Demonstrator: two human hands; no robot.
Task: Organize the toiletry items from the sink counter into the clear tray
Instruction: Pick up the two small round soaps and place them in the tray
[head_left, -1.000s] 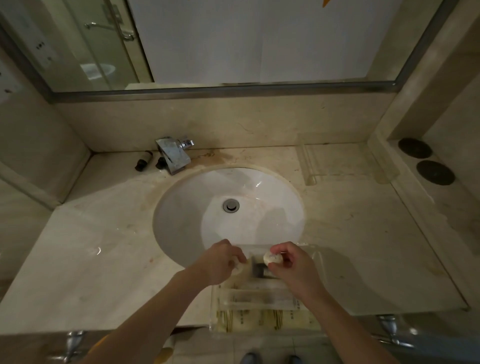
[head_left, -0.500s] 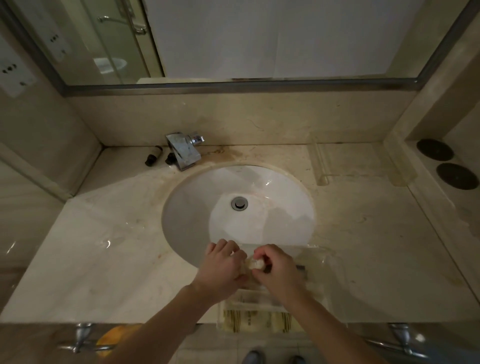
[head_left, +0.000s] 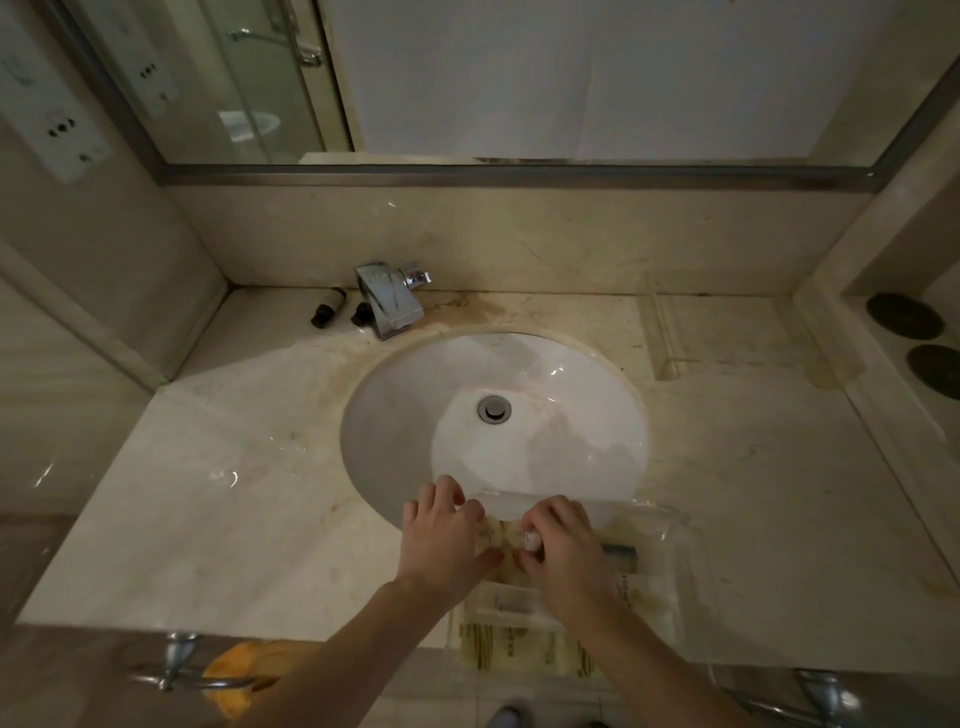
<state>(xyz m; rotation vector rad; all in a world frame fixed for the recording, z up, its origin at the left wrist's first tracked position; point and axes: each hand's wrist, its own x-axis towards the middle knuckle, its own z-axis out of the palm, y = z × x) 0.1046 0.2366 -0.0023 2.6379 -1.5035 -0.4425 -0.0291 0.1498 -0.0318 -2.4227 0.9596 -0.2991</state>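
Observation:
The clear tray (head_left: 670, 530) sits at the counter's front edge, just below the sink. Pale wrapped packets (head_left: 519, 649) lie inside it, along with a dark item (head_left: 621, 555). My right hand (head_left: 566, 551) is over the tray, closed around a small white round item (head_left: 531, 540). My left hand (head_left: 441, 535) rests at the tray's left end, fingers pressing a pale packet (head_left: 491, 535). Two small dark bottles (head_left: 328, 306) (head_left: 360, 315) lie on the counter at the back left, beside the faucet.
The white sink basin (head_left: 415, 405) fills the middle, with a chrome faucet (head_left: 389, 301) behind it. A second clear tray (head_left: 667, 332) sits at the back right. Two dark round coasters (head_left: 904, 314) lie on the right ledge. A mirror runs along the back wall.
Both hands have come closer together and lower into the tray's left end. The right hand now closes more tightly over the white item. The camera shifted slightly left.

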